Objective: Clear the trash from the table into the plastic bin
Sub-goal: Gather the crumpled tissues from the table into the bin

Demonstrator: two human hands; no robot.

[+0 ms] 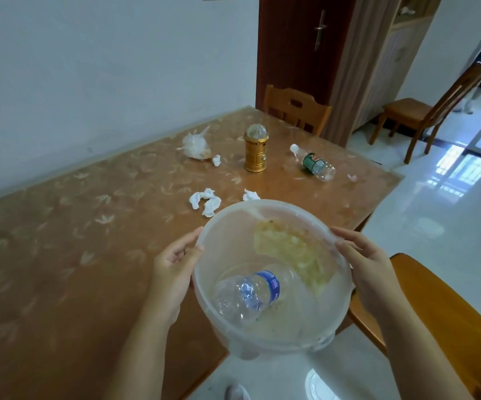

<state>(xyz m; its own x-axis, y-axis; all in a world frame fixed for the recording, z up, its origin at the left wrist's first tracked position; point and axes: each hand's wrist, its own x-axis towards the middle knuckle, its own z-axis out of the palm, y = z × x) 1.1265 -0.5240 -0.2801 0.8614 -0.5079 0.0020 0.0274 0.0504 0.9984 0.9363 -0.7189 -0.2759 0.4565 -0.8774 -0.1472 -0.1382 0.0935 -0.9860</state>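
I hold a translucent plastic bin at the table's near edge, my left hand gripping its left rim and my right hand its right rim. Inside lie a crushed clear bottle with a blue label and a yellowish wrapper. On the table beyond the bin lie crumpled white tissues, another tissue just behind the rim, a small tissue wad, a crumpled plastic bag, a tiny scrap and a clear bottle with a green label on its side.
A gold lantern stands upright mid-table between the bag and the green-label bottle. Wooden chairs stand at the table's far end, at my right and out on the tiled floor. A wall runs along the left.
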